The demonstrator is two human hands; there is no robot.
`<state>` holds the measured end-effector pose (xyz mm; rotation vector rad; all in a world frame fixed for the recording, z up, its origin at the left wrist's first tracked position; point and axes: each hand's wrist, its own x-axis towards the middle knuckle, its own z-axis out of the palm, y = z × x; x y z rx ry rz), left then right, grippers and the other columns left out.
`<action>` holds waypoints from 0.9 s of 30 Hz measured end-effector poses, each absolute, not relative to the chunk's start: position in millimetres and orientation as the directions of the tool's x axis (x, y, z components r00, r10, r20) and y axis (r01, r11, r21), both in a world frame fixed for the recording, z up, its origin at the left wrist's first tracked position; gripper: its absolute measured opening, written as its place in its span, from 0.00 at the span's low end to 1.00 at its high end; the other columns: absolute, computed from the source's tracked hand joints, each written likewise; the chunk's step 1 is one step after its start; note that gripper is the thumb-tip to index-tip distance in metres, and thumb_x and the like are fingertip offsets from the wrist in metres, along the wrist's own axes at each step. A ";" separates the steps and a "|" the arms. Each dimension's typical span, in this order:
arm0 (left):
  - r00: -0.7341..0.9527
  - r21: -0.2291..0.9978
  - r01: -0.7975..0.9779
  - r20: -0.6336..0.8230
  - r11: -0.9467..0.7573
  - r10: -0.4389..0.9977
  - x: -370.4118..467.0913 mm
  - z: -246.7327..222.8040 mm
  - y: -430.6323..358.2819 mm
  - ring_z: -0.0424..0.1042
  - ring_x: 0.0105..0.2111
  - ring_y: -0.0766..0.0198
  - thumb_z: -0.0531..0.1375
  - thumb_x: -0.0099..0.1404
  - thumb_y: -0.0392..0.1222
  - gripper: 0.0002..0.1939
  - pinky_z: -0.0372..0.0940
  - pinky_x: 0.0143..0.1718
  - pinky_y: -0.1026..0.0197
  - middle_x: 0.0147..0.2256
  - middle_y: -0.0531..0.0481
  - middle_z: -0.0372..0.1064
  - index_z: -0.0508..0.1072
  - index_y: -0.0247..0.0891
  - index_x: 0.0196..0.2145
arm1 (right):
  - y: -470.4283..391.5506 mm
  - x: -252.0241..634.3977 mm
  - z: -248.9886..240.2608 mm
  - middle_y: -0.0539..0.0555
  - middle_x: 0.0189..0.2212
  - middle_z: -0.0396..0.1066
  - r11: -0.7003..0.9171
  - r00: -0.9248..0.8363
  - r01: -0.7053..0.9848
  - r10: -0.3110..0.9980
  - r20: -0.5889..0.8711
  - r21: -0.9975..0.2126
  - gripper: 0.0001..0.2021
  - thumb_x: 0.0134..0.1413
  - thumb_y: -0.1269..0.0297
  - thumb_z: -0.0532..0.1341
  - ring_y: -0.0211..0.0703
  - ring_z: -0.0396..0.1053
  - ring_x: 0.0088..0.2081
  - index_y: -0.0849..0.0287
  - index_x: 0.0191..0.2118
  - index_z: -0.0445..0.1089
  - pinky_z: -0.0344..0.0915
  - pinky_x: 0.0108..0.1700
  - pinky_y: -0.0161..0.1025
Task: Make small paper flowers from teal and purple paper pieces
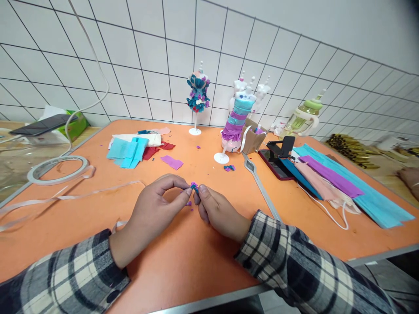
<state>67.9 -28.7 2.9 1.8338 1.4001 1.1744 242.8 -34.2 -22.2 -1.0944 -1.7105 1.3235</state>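
Note:
Between my fingertips is a small crumpled paper piece [194,186] in teal and purple. My left hand [159,205] pinches it from the left with thumb and forefinger. My right hand [218,208] grips its other side, thumb on top and fingers curled beneath. Tiny purple scraps [189,203] lie on the orange table just below the fingertips. A similar teal and purple piece [229,168] rests near the white base of a small dress form [240,113] wrapped in blue and purple paper. Another dress form [198,93] stands farther back, covered in teal and purple paper flowers.
Blue paper pieces [129,151], red scraps [151,152] and a purple strip [172,162] lie left of centre. A tape roll [57,169] sits at the left edge. Tweezers [262,187], a phone [276,165], long crepe paper strips [340,176] and a bottle [303,117] are on the right.

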 end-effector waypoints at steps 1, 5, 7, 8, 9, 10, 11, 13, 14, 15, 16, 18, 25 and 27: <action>0.089 0.823 0.473 0.310 -0.314 0.947 67.8 2.8 -28.4 0.76 0.36 0.55 0.61 0.59 0.51 0.10 0.69 0.43 0.53 0.33 0.49 0.78 0.76 0.43 0.29 | -33.9 243.0 -22.5 0.44 0.19 0.57 0.124 -0.395 0.198 0.918 0.037 -0.972 0.28 0.71 0.35 0.40 0.37 0.57 0.22 0.53 0.34 0.59 0.58 0.29 0.37; 0.109 0.829 0.452 0.315 -0.329 0.943 67.5 2.9 -27.7 0.76 0.36 0.56 0.62 0.60 0.50 0.10 0.69 0.43 0.53 0.33 0.49 0.78 0.76 0.42 0.29 | -33.4 245.5 -23.8 0.44 0.20 0.59 0.182 -0.386 0.240 0.919 0.079 -0.954 0.28 0.71 0.36 0.40 0.38 0.58 0.24 0.53 0.34 0.59 0.59 0.31 0.38; 0.113 0.843 0.422 0.316 -0.334 0.942 67.8 3.2 -27.7 0.76 0.35 0.57 0.62 0.60 0.49 0.09 0.70 0.42 0.54 0.32 0.50 0.78 0.76 0.42 0.29 | -33.5 247.0 -23.9 0.44 0.21 0.59 0.215 -0.378 0.268 0.920 0.103 -0.939 0.27 0.72 0.37 0.40 0.38 0.59 0.25 0.53 0.33 0.59 0.59 0.32 0.38; 0.121 0.857 0.397 0.306 -0.329 0.944 67.9 3.5 -27.7 0.75 0.34 0.57 0.62 0.60 0.49 0.09 0.70 0.41 0.55 0.31 0.50 0.77 0.76 0.42 0.29 | -33.4 247.7 -23.8 0.44 0.21 0.59 0.228 -0.379 0.275 0.919 0.113 -0.934 0.27 0.72 0.37 0.40 0.38 0.60 0.25 0.53 0.33 0.58 0.59 0.33 0.38; 0.132 0.877 0.363 0.285 -0.314 0.949 68.2 3.6 -27.5 0.75 0.33 0.58 0.62 0.60 0.49 0.09 0.71 0.39 0.56 0.31 0.51 0.77 0.76 0.42 0.30 | -33.3 248.2 -23.5 0.44 0.21 0.59 0.240 -0.386 0.276 0.914 0.122 -0.931 0.27 0.72 0.38 0.40 0.38 0.60 0.25 0.53 0.33 0.58 0.59 0.33 0.38; 0.147 0.901 0.325 0.254 -0.289 0.956 68.4 3.8 -27.3 0.75 0.33 0.58 0.63 0.60 0.49 0.09 0.72 0.38 0.56 0.30 0.51 0.77 0.76 0.42 0.30 | -33.1 248.6 -23.2 0.44 0.21 0.59 0.251 -0.399 0.273 0.908 0.128 -0.929 0.27 0.73 0.38 0.40 0.38 0.61 0.26 0.53 0.33 0.58 0.59 0.33 0.38; 0.163 0.924 0.284 0.218 -0.257 0.962 68.5 3.9 -27.0 0.75 0.32 0.58 0.63 0.60 0.49 0.09 0.72 0.36 0.57 0.29 0.51 0.77 0.75 0.42 0.30 | -32.7 248.9 -22.9 0.44 0.21 0.59 0.259 -0.413 0.266 0.901 0.133 -0.928 0.27 0.72 0.38 0.40 0.38 0.61 0.26 0.53 0.33 0.58 0.59 0.34 0.38; 0.195 0.955 0.220 0.156 -0.198 0.968 68.7 4.3 -26.3 0.75 0.30 0.58 0.63 0.60 0.50 0.09 0.73 0.34 0.57 0.27 0.52 0.76 0.75 0.42 0.30 | -32.0 249.2 -22.4 0.44 0.21 0.59 0.262 -0.432 0.256 0.892 0.132 -0.930 0.27 0.72 0.37 0.40 0.38 0.63 0.27 0.53 0.34 0.59 0.60 0.34 0.38; 0.202 0.962 0.204 0.139 -0.181 0.969 68.8 4.5 -25.9 0.75 0.29 0.58 0.64 0.59 0.50 0.09 0.73 0.34 0.57 0.27 0.52 0.76 0.75 0.42 0.30 | -31.6 249.2 -22.3 0.44 0.22 0.59 0.257 -0.433 0.256 0.892 0.127 -0.932 0.27 0.72 0.37 0.40 0.39 0.64 0.27 0.53 0.35 0.59 0.60 0.35 0.38; 0.202 0.965 0.197 0.134 -0.174 0.970 68.8 4.8 -25.7 0.75 0.29 0.59 0.64 0.59 0.50 0.09 0.73 0.34 0.57 0.27 0.52 0.75 0.75 0.42 0.29 | -31.4 249.2 -22.2 0.44 0.22 0.59 0.251 -0.429 0.259 0.895 0.122 -0.933 0.27 0.72 0.37 0.40 0.39 0.64 0.27 0.53 0.35 0.59 0.61 0.35 0.38; 0.201 0.965 0.199 0.133 -0.173 0.971 69.0 5.2 -25.6 0.75 0.29 0.59 0.64 0.59 0.50 0.09 0.73 0.34 0.58 0.26 0.52 0.75 0.75 0.42 0.29 | -31.3 249.3 -22.1 0.44 0.22 0.59 0.247 -0.428 0.260 0.896 0.118 -0.933 0.27 0.72 0.37 0.40 0.39 0.65 0.27 0.53 0.35 0.59 0.61 0.35 0.38; 0.198 0.961 0.213 0.136 -0.178 0.971 69.5 5.7 -25.9 0.75 0.29 0.59 0.64 0.59 0.50 0.09 0.73 0.34 0.58 0.26 0.52 0.75 0.75 0.42 0.29 | -31.3 249.7 -21.8 0.44 0.22 0.59 0.256 -0.435 0.268 0.892 0.121 -0.929 0.26 0.73 0.38 0.40 0.39 0.65 0.28 0.53 0.35 0.59 0.61 0.35 0.38; 0.190 0.924 0.292 0.196 -0.246 0.962 72.5 3.3 -29.3 0.75 0.31 0.59 0.63 0.58 0.47 0.07 0.72 0.38 0.57 0.29 0.51 0.77 0.76 0.41 0.28 | -32.2 251.5 -21.8 0.45 0.22 0.61 0.285 -0.415 0.312 0.899 0.140 -0.906 0.26 0.74 0.41 0.41 0.38 0.63 0.27 0.54 0.33 0.60 0.59 0.33 0.37; 0.196 0.928 0.280 0.196 -0.246 0.961 72.4 2.7 -29.5 0.75 0.32 0.59 0.63 0.59 0.47 0.08 0.72 0.38 0.57 0.29 0.50 0.77 0.77 0.41 0.29 | -32.2 251.8 -21.9 0.45 0.22 0.62 0.277 -0.420 0.291 0.897 0.138 -0.916 0.27 0.74 0.40 0.41 0.37 0.63 0.26 0.54 0.35 0.62 0.59 0.32 0.37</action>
